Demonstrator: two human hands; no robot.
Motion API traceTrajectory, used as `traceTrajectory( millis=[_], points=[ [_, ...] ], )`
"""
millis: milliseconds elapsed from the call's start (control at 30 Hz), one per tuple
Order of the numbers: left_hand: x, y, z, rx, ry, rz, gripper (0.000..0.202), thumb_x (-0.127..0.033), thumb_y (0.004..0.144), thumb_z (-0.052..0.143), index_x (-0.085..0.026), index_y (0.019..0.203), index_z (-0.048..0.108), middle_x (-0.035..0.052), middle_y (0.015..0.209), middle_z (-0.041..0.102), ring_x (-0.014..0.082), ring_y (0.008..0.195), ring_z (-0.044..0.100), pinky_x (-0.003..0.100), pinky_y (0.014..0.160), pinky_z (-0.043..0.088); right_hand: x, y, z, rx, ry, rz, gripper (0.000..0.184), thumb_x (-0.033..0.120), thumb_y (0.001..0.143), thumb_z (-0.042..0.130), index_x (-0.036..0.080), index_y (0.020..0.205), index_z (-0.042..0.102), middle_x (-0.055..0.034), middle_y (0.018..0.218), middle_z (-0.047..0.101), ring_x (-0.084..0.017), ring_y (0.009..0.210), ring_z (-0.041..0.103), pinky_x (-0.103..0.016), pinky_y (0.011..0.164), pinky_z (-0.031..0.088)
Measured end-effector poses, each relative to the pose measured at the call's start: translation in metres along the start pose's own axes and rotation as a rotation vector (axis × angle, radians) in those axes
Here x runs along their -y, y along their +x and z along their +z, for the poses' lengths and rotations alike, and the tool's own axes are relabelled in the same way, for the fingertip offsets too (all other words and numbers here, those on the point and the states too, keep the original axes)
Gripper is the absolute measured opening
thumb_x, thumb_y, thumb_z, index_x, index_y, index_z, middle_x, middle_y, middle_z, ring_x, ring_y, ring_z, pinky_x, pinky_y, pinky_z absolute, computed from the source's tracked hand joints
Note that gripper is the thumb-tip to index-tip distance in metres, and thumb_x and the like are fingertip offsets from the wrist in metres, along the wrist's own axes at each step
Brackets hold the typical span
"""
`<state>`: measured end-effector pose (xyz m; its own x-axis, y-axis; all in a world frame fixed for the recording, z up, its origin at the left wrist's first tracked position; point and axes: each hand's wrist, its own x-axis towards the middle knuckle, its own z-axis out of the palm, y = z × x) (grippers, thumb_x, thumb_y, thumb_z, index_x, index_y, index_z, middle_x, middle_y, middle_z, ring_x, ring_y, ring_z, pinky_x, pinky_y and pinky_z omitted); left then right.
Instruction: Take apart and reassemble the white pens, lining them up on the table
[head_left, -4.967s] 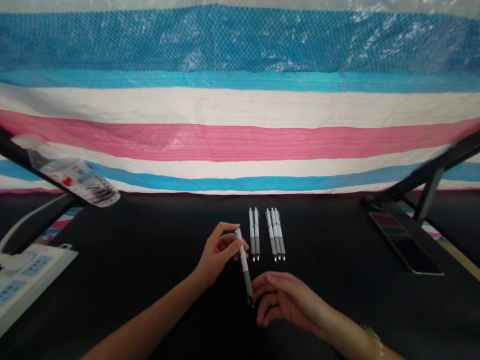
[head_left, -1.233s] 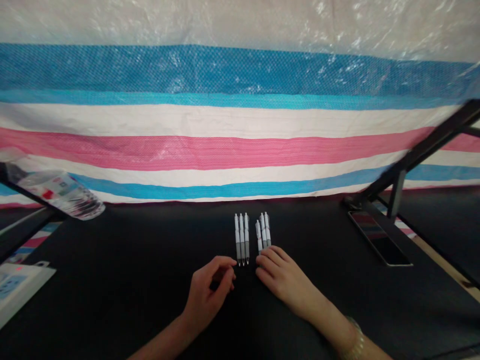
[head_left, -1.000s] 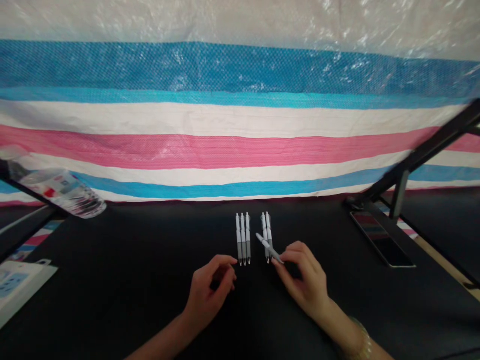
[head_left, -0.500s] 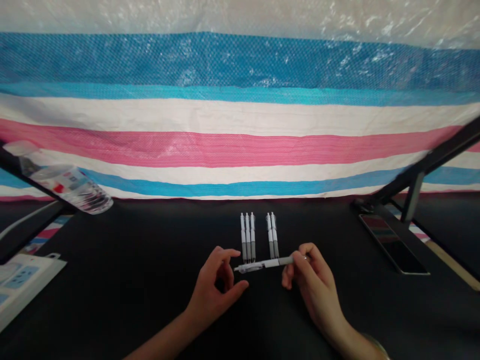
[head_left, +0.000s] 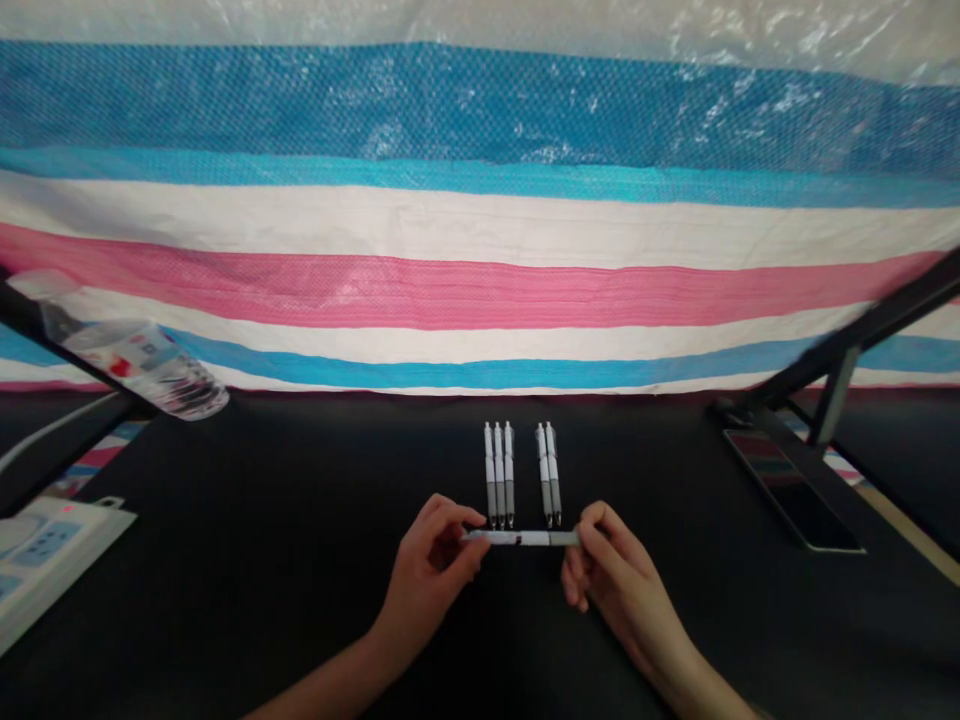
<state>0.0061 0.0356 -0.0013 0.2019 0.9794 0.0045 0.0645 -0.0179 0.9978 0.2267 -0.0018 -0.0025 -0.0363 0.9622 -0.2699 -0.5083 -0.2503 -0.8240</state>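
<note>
A white-and-grey retractable pen (head_left: 520,538) lies level in the air between my hands, just in front of the pen tips. My left hand (head_left: 433,555) is shut on its left end, and my right hand (head_left: 611,565) pinches its right end. Behind it, a group of three upright-lying white pens (head_left: 499,475) sits side by side on the black tabletop (head_left: 750,620). A pair of matching pens (head_left: 548,475) lies just to their right. Their grey tips point towards me.
A clear plastic water bottle (head_left: 139,362) lies tilted at the upper left. A white power strip (head_left: 52,545) sits at the left edge, and a dark phone (head_left: 791,490) with a black stand (head_left: 832,390) is at the right. A striped tarp (head_left: 480,290) hangs behind the table.
My right hand has lifted one pen from the right group, leaving a pair. The pen has swung level, and my left hand has closed on its left end.
</note>
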Motion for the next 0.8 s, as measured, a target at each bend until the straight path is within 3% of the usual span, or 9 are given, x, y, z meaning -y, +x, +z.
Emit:
traceTrajectory(
  millis=[133,267,333,467,567,667,800],
  points=[
    [-0.003,0.003,-0.002,-0.006,-0.073,-0.124,0.025,-0.037,0.078,0.076,-0.019,0.094,0.071,-0.0013,0.076,0.055,0.0141,0.061,0.059,0.024,0.052,0.051,0.004,-0.005,0.002,0.065,-0.086,-0.024,0.035,0.049,0.092,0.067,0.023,0.089,0.045,0.0060,0.057,0.056,-0.012,0.045,0.058,-0.018,0.041,0.037],
    [-0.004,0.001,-0.002,0.070,-0.093,-0.162,0.028,-0.044,0.081,0.074,-0.016,0.085,0.070,-0.0021,0.060,0.058,0.0114,0.051,0.053,0.022,0.048,0.046,0.003,-0.006,-0.005,0.050,-0.146,-0.018,0.034,0.051,0.093,0.064,0.020,0.093,0.052,0.0071,0.056,0.053,-0.003,0.036,0.036,-0.015,0.036,0.018],
    [-0.004,-0.001,-0.001,0.059,-0.103,-0.153,0.030,-0.046,0.082,0.074,-0.016,0.084,0.069,-0.0018,0.058,0.059,0.0113,0.049,0.053,0.022,0.048,0.045,0.001,-0.004,-0.009,0.053,-0.193,-0.010,0.037,0.055,0.093,0.063,0.018,0.098,0.057,0.0056,0.058,0.055,-0.002,0.036,0.030,-0.017,0.037,0.015],
    [-0.004,-0.006,0.001,0.004,-0.174,-0.130,0.034,-0.049,0.083,0.072,-0.016,0.084,0.066,-0.0001,0.059,0.062,0.0131,0.052,0.058,0.023,0.049,0.047,-0.005,0.000,-0.013,0.128,-0.325,0.067,0.050,0.064,0.092,0.057,0.014,0.096,0.065,0.0022,0.056,0.057,-0.003,0.034,0.030,-0.019,0.036,0.016],
    [-0.007,-0.008,0.003,-0.012,-0.211,-0.141,0.038,-0.052,0.082,0.073,-0.016,0.082,0.064,-0.0005,0.057,0.061,0.0137,0.052,0.059,0.023,0.048,0.047,-0.006,0.001,-0.014,0.138,-0.443,0.058,0.052,0.065,0.091,0.058,0.014,0.092,0.070,0.0052,0.046,0.048,-0.004,0.034,0.026,-0.019,0.036,0.017],
    [-0.009,-0.011,0.004,-0.006,-0.212,-0.156,0.039,-0.054,0.082,0.072,-0.016,0.076,0.061,-0.0013,0.056,0.060,0.0123,0.050,0.056,0.022,0.047,0.044,-0.002,-0.002,-0.010,0.058,-0.593,-0.065,0.044,0.059,0.087,0.066,0.016,0.092,0.076,0.0040,0.045,0.049,-0.008,0.039,0.036,-0.020,0.040,0.026],
    [-0.005,-0.014,0.006,-0.026,-0.229,-0.189,0.039,-0.052,0.086,0.069,-0.018,0.071,0.057,-0.0024,0.053,0.057,0.0104,0.048,0.052,0.021,0.047,0.040,0.005,-0.008,-0.003,-0.002,-0.766,-0.306,0.028,0.046,0.085,0.071,0.021,0.094,0.081,-0.0029,0.058,0.064,-0.014,0.048,0.054,-0.024,0.045,0.042]
  ],
)
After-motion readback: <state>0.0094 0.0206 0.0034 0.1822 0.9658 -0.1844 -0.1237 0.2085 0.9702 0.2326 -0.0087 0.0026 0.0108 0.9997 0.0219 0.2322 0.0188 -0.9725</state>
